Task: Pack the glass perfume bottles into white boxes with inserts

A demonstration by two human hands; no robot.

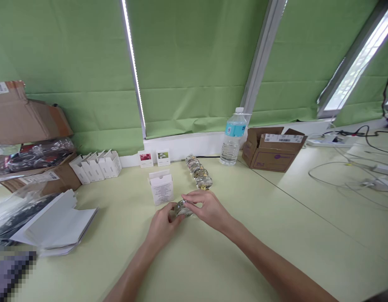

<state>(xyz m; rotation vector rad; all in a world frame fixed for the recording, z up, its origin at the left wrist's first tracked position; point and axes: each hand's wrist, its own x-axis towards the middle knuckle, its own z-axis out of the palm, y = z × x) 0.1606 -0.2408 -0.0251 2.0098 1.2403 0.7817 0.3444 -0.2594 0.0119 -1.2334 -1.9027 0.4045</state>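
My left hand [165, 224] is closed around the side of a small clear glass bottle [185, 209], round in shape, low over the table. At the top of the glass, my right hand [207, 207] pinches a small silvery piece [184, 201] between thumb and fingers; its exact kind is too small to make out. An upright white box [161, 189] with an open top and printed text stands just behind my left hand. Beyond my right hand runs a row of similar glass bottles [198, 173] with golden and silvery parts.
Several open white boxes [96, 167] and two small picture cards [163, 157] stand along the wall. White papers [55, 224] and cardboard boxes [40, 121] are at the left. A water bottle [232, 138], an open brown carton [272, 151] and cables [338, 167] lie to the right.
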